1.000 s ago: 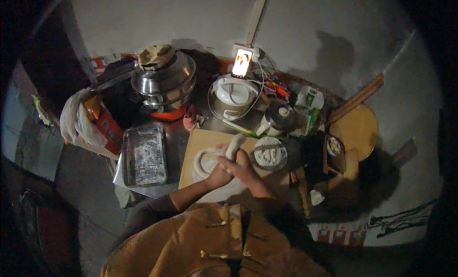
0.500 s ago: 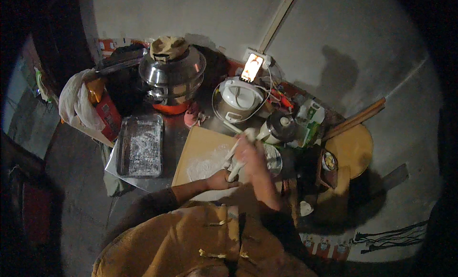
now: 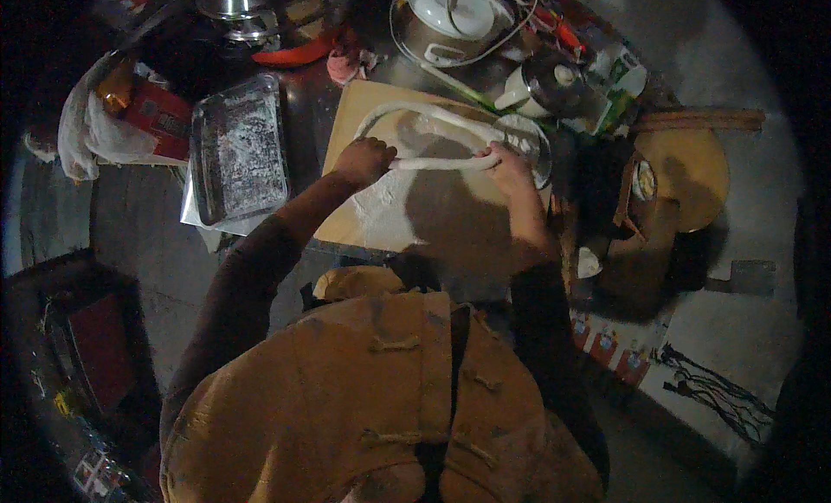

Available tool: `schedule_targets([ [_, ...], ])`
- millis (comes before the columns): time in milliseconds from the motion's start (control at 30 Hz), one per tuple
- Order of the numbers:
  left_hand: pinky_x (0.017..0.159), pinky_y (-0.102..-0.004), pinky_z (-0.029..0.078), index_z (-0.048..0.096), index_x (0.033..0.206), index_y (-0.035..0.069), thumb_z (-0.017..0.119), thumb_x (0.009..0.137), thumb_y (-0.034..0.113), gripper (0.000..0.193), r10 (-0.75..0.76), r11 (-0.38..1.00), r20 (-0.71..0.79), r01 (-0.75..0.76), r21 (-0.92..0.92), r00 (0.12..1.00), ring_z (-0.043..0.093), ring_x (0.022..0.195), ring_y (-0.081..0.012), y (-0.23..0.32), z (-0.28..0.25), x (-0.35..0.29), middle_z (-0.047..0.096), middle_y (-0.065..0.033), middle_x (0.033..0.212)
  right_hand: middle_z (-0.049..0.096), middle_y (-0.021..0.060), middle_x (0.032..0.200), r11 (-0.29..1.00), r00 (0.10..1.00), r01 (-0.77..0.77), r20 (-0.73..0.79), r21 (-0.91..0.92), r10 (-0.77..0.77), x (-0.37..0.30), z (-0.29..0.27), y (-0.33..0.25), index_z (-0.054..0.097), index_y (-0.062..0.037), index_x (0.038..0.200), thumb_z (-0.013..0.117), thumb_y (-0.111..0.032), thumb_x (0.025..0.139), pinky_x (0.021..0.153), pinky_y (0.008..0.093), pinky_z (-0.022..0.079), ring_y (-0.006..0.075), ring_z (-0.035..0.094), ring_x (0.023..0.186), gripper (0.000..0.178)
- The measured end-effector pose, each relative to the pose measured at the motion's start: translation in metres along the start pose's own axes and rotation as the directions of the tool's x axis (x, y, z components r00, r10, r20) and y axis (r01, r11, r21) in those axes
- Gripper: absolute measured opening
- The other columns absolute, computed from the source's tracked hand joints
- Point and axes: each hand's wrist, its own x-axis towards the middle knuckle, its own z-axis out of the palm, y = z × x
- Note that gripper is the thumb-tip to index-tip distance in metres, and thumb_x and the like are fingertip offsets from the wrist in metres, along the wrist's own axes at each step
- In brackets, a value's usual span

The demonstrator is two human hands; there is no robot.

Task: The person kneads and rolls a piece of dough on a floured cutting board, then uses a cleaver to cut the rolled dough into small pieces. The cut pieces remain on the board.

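Note:
A long white rope of dough forms a loop over a floured wooden board. My left hand is closed round the rope at the loop's left side. Across from it, my right hand pinches the rope near the board's right edge. Between the two hands the near strand runs nearly straight, while the far strand curves behind. Whether the far strand touches the board I cannot tell. Loose flour lies on the board, partly in shadow. Beside my right hand stands a bowl with white contents.
Left of the board is a flour-dusted metal tray, with a red box and plastic bag beyond. A rice cooker and a lidded pot stand behind. At right is a round wooden board.
My hands have moved apart, and the dough rope, bunched between them before, is now drawn out into a wide loop. The view has tilted down.

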Motion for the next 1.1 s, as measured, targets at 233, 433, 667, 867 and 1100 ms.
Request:
schedule_targets([
  [233,0.110,-0.0494,0.028,0.046,0.129,0.002,0.064,0.084,0.035,0.058,-0.030,0.998,-0.239,0.018,-0.054,0.970,0.037,0.128,-0.0413,0.012,0.053,-0.061,0.044,-0.0222,0.134,0.059,0.0082,0.105,0.320,0.739,0.613,0.381,-0.723,-0.555,0.017,-0.194,0.141,0.050,-0.0045,0.123,0.068,-0.011,0.087,0.086,0.0332,0.051,0.0211,0.059,0.097,0.041],
  [433,0.114,-0.0524,0.017,0.017,0.144,-0.011,0.068,0.076,0.056,0.108,-0.450,0.885,-0.003,0.447,0.128,0.893,0.016,0.142,-0.0428,0.041,0.074,-0.130,0.015,-0.0287,0.153,0.060,0.0119,0.114,-0.271,0.762,0.303,0.403,-0.914,-0.507,-0.105,-0.284,0.189,0.044,-0.0075,0.137,0.052,-0.014,0.096,0.090,0.0338,0.048,0.0239,0.059,0.103,0.042],
  [667,0.113,-0.0493,0.023,0.031,0.144,-0.001,0.063,0.082,0.036,0.079,0.175,0.971,-0.095,-0.188,-0.149,0.980,0.022,0.141,-0.0399,0.129,0.123,-0.047,0.025,-0.0244,0.151,0.056,0.0153,0.125,0.190,0.994,-0.026,-0.045,-0.981,-0.096,-0.185,-0.278,0.152,0.042,-0.0088,0.140,0.056,-0.023,0.093,0.088,0.0413,0.048,0.0309,0.060,0.103,0.052],
  [867,0.111,-0.0473,0.028,0.039,0.139,0.008,0.061,0.085,0.031,0.063,0.271,0.962,-0.062,-0.270,0.031,0.961,0.030,0.138,-0.0349,0.137,0.115,0.052,0.031,-0.0202,0.148,0.057,0.0176,0.121,-0.054,0.791,0.026,0.054,-0.998,-0.610,-0.097,-0.296,0.077,0.046,-0.0071,0.135,0.053,-0.027,0.094,0.086,0.0448,0.049,0.0331,0.059,0.103,0.046],
  [1100,0.100,-0.0510,0.035,0.049,0.129,0.006,0.062,0.084,0.047,0.062,-0.210,0.969,0.084,0.196,0.152,0.974,0.051,0.111,-0.0382,0.108,0.085,0.043,0.051,-0.0175,0.125,0.058,0.0203,0.116,-0.452,0.751,-0.134,0.207,-0.882,-0.627,0.023,-0.282,0.021,0.052,-0.0052,0.128,0.049,-0.032,0.096,0.082,0.0488,0.049,0.0357,0.058,0.102,0.042],
])
